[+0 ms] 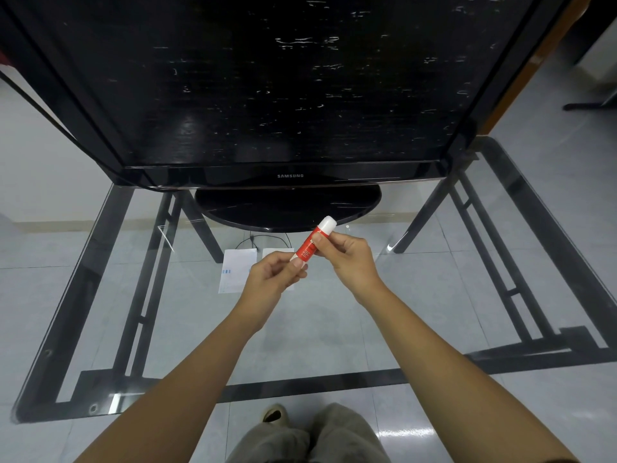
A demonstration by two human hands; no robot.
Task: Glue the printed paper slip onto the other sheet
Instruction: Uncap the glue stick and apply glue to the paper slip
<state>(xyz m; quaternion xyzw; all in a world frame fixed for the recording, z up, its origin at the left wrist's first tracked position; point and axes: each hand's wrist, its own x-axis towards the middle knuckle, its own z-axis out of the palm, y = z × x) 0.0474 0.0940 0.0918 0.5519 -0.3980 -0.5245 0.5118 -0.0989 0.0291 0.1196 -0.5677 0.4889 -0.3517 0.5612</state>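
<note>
Red glue stick (pixel 305 250) slants lower-left to upper-right: left hand (pixel 272 277) pinches its base, right hand (pixel 349 259) grips the barrel; printed slip (pixel 235 270) lies just left.

Place: indoor room, home or office, cannot tell which
TV (pixel 283 78): large, black, Samsung, just beyond fingers (pixel 297 267)
Table (pixel 317 384): glass top, black frame, under fingers
Floor (pixel 500 412): pale glossy tiles, below

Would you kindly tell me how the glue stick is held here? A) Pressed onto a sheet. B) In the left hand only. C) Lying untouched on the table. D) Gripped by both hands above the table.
D: the left hand pinches the lower end of the glue stick and the right hand grips its middle.
</note>
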